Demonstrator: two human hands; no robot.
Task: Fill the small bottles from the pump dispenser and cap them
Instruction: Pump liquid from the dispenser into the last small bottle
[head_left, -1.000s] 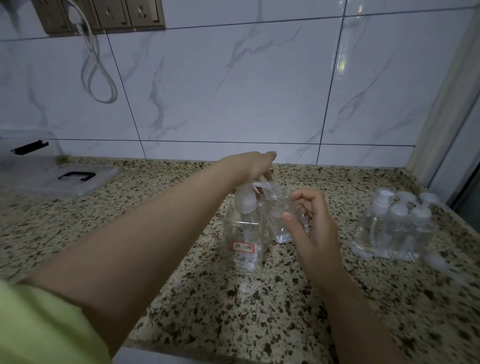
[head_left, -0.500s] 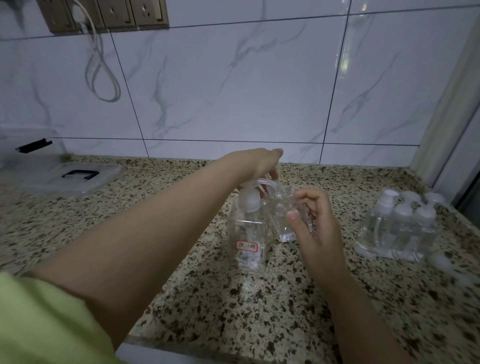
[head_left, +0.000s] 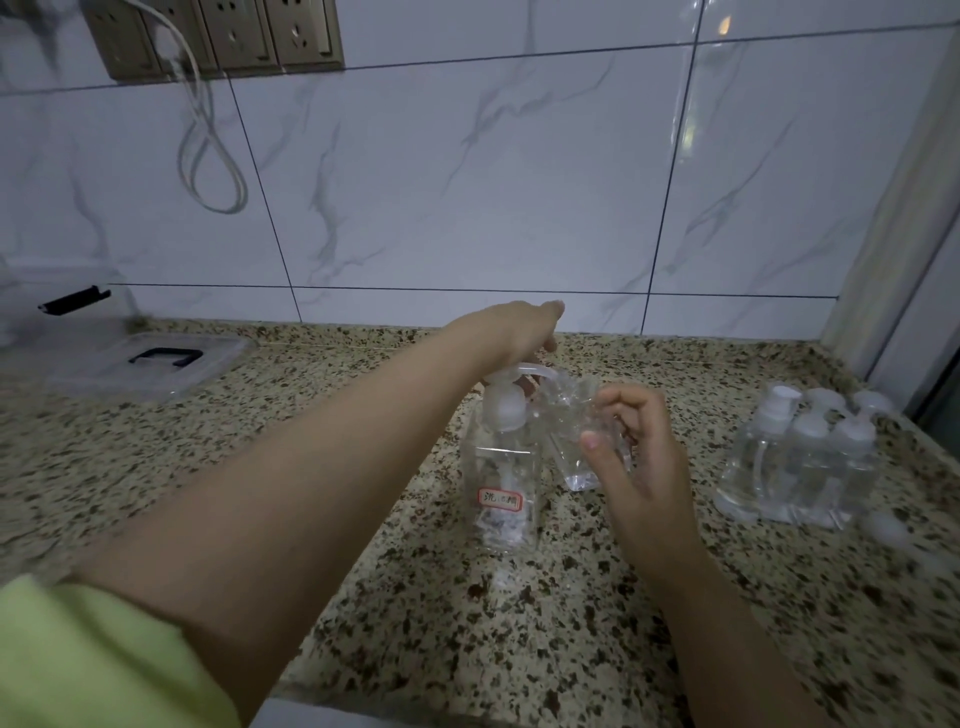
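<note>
A clear square pump dispenser (head_left: 504, 483) with a red-edged label stands on the speckled counter (head_left: 467, 623). My left hand (head_left: 519, 332) rests on top of its white pump head, fingers stretched forward over the spout. My right hand (head_left: 639, 457) grips a small clear bottle (head_left: 576, 441), tilted, its open mouth up at the pump spout. A little liquid lies in the small bottle's bottom. To the right stands a cluster of several small bottles (head_left: 800, 462) with white caps.
Loose white caps (head_left: 883, 525) lie beside the cluster near the counter's right edge. A clear plastic box lid with a black handle (head_left: 156, 358) sits at the back left. A tiled wall with sockets and a hanging white cable (head_left: 208, 156) rises behind the counter.
My left hand has risen slightly with the pump head. The right hand keeps the small bottle at the spout. The camera view has shifted a little.
</note>
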